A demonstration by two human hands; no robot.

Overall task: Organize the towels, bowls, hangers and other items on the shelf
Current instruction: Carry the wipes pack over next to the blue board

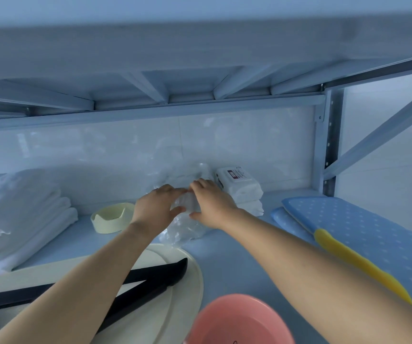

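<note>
Both hands reach to the back of the shelf (237,259). My left hand (155,207) and my right hand (212,202) together grip a clear plastic bag (187,227) holding something white, which rests on the shelf near the wall. Folded white towels (21,214) lie stacked at the left. A small cream bowl (111,218) stands left of my left hand. Black hangers (150,276) lie across a large cream tray (182,304) under my left forearm. A pink bowl (239,321) sits at the front.
Two stacked packs of white wipes (242,189) stand against the wall right of my hands. Blue dotted pads (356,227) with a yellow strip (356,261) lie at the right. The upper shelf (200,70) hangs low overhead; a metal post (329,145) stands at the right.
</note>
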